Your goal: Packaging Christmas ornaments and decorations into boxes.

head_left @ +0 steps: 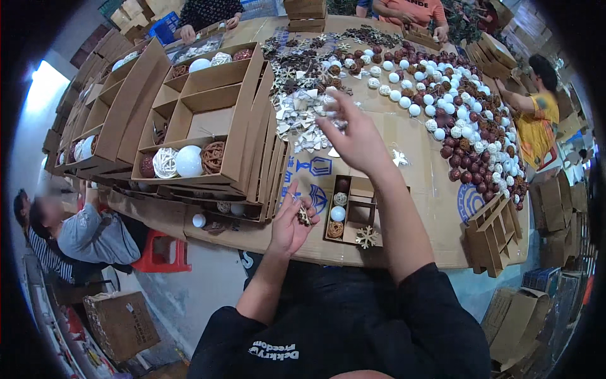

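The left hand point(291, 228) is palm up by the table's near edge, fingers half curled around a brown snowflake point(304, 216), its long axis pointing roughly away from the person, leaning left; right of it, a divided box point(362, 188) sits on the cardboard-covered table point(420, 205); the right hand point(353, 134), fingers parted around nothing visible, hovers beside white stars point(303, 120); beyond, balls point(439, 134) spread toward seated people point(541, 129).

Fairly even, moderately bright light covers the tabletop point(423, 189), while a bluish-white patch point(45, 95) at the far left glares, its detail washed out. The black shirt point(353, 316) reads very dark, its folds faint. Fisheye distortion bows straight edges toward a black rounded border, near which the surroundings look dimmer and softer.
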{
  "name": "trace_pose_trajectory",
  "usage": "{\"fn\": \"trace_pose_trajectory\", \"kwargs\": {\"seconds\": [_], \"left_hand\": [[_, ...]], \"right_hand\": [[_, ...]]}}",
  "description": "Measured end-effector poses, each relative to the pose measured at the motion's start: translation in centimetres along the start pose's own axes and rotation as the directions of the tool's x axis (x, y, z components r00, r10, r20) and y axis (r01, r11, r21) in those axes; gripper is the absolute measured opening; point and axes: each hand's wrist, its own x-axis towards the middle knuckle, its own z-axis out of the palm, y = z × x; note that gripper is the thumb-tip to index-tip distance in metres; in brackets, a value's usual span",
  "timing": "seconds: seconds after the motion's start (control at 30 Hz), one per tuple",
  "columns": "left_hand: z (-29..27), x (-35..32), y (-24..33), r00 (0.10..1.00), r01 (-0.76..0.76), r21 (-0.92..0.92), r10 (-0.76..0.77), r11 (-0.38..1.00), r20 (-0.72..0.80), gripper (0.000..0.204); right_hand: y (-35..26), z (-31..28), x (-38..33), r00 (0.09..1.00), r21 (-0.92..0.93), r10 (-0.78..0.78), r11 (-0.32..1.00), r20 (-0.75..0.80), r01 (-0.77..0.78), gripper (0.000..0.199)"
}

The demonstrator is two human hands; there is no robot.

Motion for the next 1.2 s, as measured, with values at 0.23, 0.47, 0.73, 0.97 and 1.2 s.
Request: {"fn": "trace_pose_trajectory", "kwargs": {"seconds": [0.23,0.47,0.73,0.97,1.2], "left_hand": [[0.4,0.4,-0.7,0.997,0.031,0.089,-0.037,0.996,0.068,0.069],[0.8,-0.9,-2.5,0.991,0.054,0.191,-0.077,0.98,0.114,0.071],[3.8,-1.9,-4.3,0.959,-0.15,0.711,-0.073,0.687,0.273,0.075],[5.9,-0.1,-9.8,0.901,-0.144,0.588,-0.14,0.796,0.41,0.091],[9.1,-0.5,-13.6,0.67,0.249,0.659,-0.618,0.709,0.412,0.073]], "right_hand": [[2.5,-4.7,-17.6,0.886,-0.52,0.218,0.854,0.41,0.031,0.037],[5.9,-3.9,-22.9,0.922,-0.508,-0.018,0.83,0.387,0.229,0.037],[3.8,-5.8,-22.7,0.989,-0.483,-0.108,0.864,0.102,0.144,0.03],[0.5,-2.0,-25.3,0.999,-0.438,-0.027,0.899,-0.042,0.006,0.074],[-3.9,-7.8,-34.7,0.946,-0.246,0.154,0.942,-0.284,-0.227,0.081]]}}
